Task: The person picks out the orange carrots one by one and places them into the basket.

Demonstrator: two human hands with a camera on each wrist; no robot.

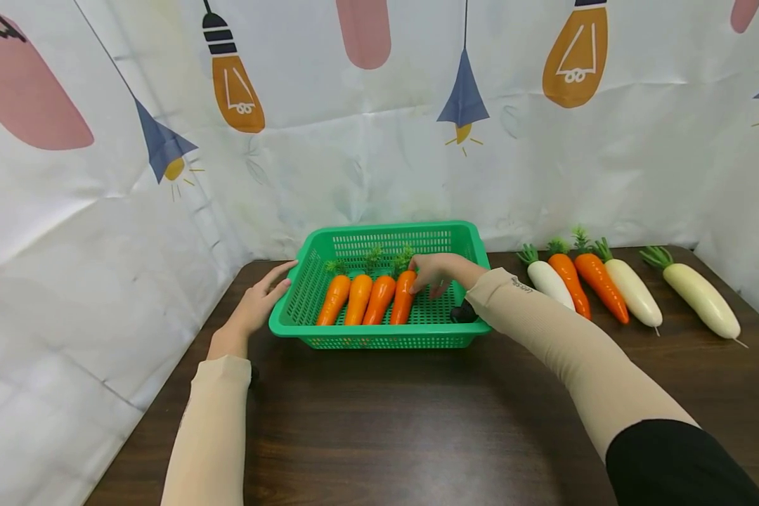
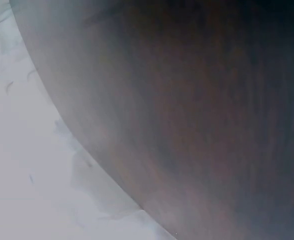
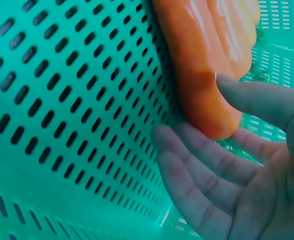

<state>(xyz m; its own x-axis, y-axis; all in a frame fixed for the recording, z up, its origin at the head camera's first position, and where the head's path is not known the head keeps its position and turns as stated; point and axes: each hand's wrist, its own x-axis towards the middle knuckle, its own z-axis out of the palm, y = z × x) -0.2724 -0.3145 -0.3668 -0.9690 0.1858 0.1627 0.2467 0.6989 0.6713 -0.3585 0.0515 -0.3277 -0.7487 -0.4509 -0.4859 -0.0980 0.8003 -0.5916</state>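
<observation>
Four toy carrots lie side by side in a green plastic basket (image 1: 379,329), their leafy ends toward the back. My right hand (image 1: 444,267) reaches over the basket's right side to the rightmost carrot (image 1: 403,299). In the right wrist view, the thumb (image 3: 237,90) rests on one side of that carrot's thick end, and the fingers (image 3: 207,172) bend around the other side. My left hand (image 1: 253,309) is beside the basket's left wall, fingers extended at the rim. The left wrist view shows mostly tabletop (image 2: 177,120).
Right of the basket, a short white radish (image 1: 549,284), two carrots (image 1: 601,284) and two longer white radishes (image 1: 701,299) lie on the dark wooden table (image 1: 379,422). A printed cloth (image 1: 379,161) hangs behind the table and along its left side.
</observation>
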